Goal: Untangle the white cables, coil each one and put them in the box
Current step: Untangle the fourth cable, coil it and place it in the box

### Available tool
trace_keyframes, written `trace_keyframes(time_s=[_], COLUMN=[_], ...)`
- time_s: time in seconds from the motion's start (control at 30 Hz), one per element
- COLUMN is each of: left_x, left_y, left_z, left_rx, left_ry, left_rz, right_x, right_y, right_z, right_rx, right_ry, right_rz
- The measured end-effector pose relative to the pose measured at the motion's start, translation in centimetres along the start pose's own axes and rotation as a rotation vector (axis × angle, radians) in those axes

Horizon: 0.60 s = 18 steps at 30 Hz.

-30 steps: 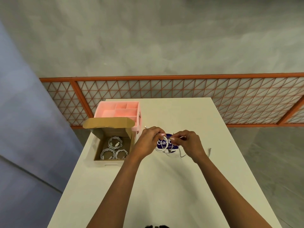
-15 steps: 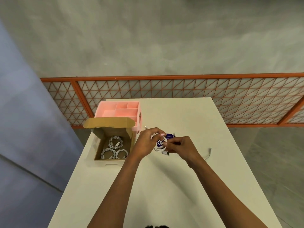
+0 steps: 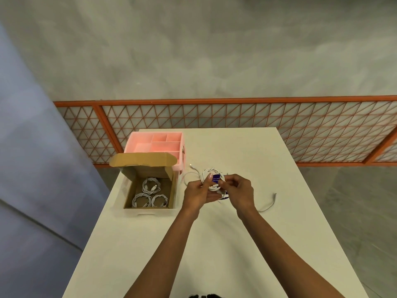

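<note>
A white cable coil (image 3: 211, 172) is held up over the white table (image 3: 214, 244). My left hand (image 3: 198, 193) grips the coil with thumb and fingers through its loops. Just to its right, my right hand (image 3: 239, 191) pinches a strand of the same cable. A loose tail (image 3: 268, 206) trails off to the right on the table; another end (image 3: 192, 166) lies left of the coil. The open cardboard box (image 3: 133, 190) stands to the left and holds three coiled white cables (image 3: 150, 194).
A pink compartment organiser (image 3: 180, 138) sits behind the box at the table's far left. A purple sticker (image 3: 216, 179) shows through the coil. An orange lattice fence (image 3: 236, 119) runs beyond the table's far edge.
The coil has grown into a fuller ring in my left hand. My right hand moved back to the right of the coil, and the loose tail on the right has shortened slightly.
</note>
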<state>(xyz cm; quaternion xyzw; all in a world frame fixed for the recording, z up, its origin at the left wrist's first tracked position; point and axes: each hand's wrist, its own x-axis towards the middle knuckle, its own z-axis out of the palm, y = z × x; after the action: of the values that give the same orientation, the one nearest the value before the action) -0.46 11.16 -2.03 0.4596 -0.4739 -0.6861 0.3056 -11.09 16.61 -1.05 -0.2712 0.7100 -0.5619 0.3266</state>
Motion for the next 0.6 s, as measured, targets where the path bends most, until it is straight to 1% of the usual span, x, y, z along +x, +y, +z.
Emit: trace_keyframes(time_s=[0.13,0.3,0.4,0.5,0.6], left_x=[0.7,0.8,0.9,0.7,0.8], left_y=[-0.3,-0.3,-0.4,-0.6,-0.8], left_z=[0.2,0.6,0.4,0.5,0.6], left_rx=[-0.034,-0.111,-0.114,-0.086,0.004], left_ry=[0.085,0.082,0.096,0.138,0.186], left_rz=[0.032,0.040,0.079,0.163,0.281], right_x=[0.1,0.1,0.3,0.9,1.3], right_y=[0.3,0.2,0.0,-0.2,-0.1], right_z=[0.2,0.5,0.3,0.1,0.2], right_rx=[0.050,0.169,0.143,0.096,0.108], right_ry=[-0.008,-0.033,-0.101,-0.137,-0.158], right_rz=[0.043,0.136,0.153,0.180,0.227])
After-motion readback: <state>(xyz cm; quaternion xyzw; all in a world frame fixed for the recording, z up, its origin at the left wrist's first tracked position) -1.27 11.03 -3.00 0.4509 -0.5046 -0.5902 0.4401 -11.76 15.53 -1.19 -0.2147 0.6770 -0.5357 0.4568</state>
